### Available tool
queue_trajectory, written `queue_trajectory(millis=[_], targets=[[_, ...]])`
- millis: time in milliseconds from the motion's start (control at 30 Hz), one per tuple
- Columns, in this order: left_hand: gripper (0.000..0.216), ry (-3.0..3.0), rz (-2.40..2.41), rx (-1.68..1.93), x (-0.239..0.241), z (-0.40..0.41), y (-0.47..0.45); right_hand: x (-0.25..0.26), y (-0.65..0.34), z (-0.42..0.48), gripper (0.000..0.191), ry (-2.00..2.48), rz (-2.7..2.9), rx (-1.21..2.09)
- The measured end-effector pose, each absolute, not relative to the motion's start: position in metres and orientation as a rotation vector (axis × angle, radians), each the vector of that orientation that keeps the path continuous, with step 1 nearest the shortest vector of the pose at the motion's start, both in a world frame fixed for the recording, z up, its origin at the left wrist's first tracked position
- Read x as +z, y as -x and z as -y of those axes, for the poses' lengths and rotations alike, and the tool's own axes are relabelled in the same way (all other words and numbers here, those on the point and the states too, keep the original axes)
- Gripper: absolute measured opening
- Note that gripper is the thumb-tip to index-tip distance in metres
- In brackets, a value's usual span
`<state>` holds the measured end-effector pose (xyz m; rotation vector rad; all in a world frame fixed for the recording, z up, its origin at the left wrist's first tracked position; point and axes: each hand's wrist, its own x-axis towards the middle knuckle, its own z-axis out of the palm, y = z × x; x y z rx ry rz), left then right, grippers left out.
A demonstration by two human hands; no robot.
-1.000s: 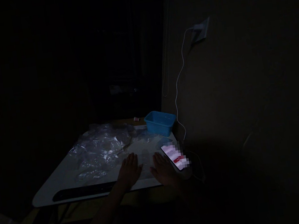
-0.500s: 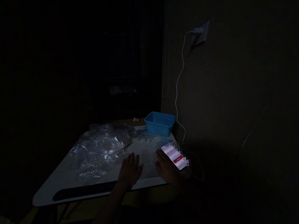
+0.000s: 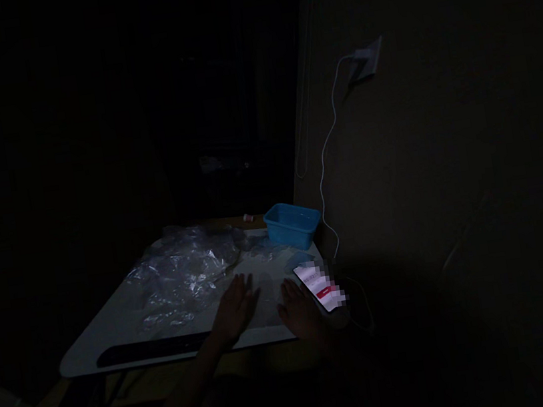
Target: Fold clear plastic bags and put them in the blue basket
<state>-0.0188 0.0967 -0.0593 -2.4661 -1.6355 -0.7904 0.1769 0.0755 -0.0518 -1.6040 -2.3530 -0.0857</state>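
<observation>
In dim light, my left hand point(image 3: 234, 308) rests over the near part of a white table point(image 3: 106, 321), its fingers stretched out and holding nothing. My right hand point(image 3: 299, 309) lies fingers extended near the table's right side, just left of a phone point(image 3: 316, 285) with a lit screen. Between the hands, a thin clear plastic sheet or bag point(image 3: 267, 298) seems to lie flat on the tabletop; its edges are hard to make out. A heap of crumpled clear plastic bags point(image 3: 189, 262) covers the table beyond and left of my left hand.
A blue plastic basket point(image 3: 294, 234) stands at the far right corner. Behind it lies a small pinkish-white object point(image 3: 248, 218). A white cable point(image 3: 323, 156) runs down the wall from a socket point(image 3: 370, 58). A black strip point(image 3: 150, 350) lines the table's near edge.
My right hand has shifted slightly left and toward me, away from the phone. My left hand has turned a little, its fingers now closer together and tilted. The plastic heap looks unchanged.
</observation>
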Motion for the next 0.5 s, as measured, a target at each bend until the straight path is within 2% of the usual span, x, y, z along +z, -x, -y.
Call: queue_trajectory(millis=[100, 367, 500], targets=[[0.046, 2.461, 1.702, -0.834, -0.057, -0.098, 0.025, -0.052, -0.177, -0.075, 0.053, 1.602, 2.349, -0.088], [0.046, 2.475, 1.65, -0.529, -0.06, -0.094, 0.015, -0.048, -0.176, -0.074, 0.053, 1.628, 2.368, -0.073], [0.04, 2.528, 1.687, -0.743, -0.053, -0.092, 0.016, -0.05, -0.178, -0.076, 0.052, 1.597, 2.332, -0.072]])
